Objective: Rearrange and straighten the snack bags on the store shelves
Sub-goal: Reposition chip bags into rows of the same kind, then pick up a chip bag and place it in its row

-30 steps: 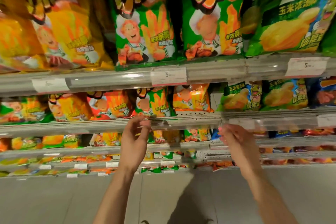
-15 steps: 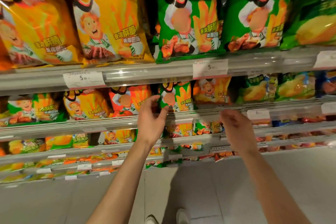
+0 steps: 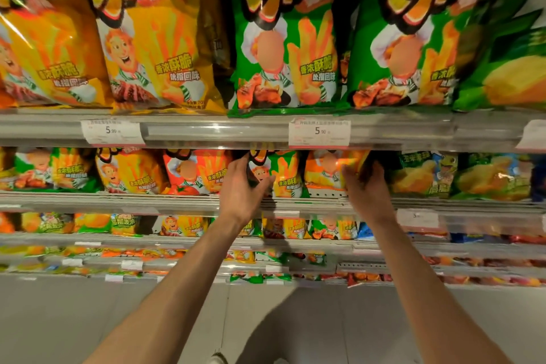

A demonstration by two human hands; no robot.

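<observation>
Both hands reach into the second shelf [image 3: 177, 201] of a snack rack. My left hand [image 3: 242, 186] grips the left edge of a small green snack bag [image 3: 283, 174], thumb in front and fingers behind it. My right hand [image 3: 366, 189] grips the right edge of a small orange snack bag [image 3: 328, 170] beside the green one. To the left stand a red bag [image 3: 195, 171] and a yellow bag [image 3: 127, 171].
Large yellow bags [image 3: 153, 38] and green bags [image 3: 283, 38] fill the top shelf, with price tags [image 3: 319, 131] on its rail. Green corn-chip bags [image 3: 422, 174] stand right of my right hand. Lower shelves hold several more small bags. Grey floor lies below.
The view has moved closer to the rack. Both hands rose from the shelf rail into the second shelf and took hold of the green and orange bags.
</observation>
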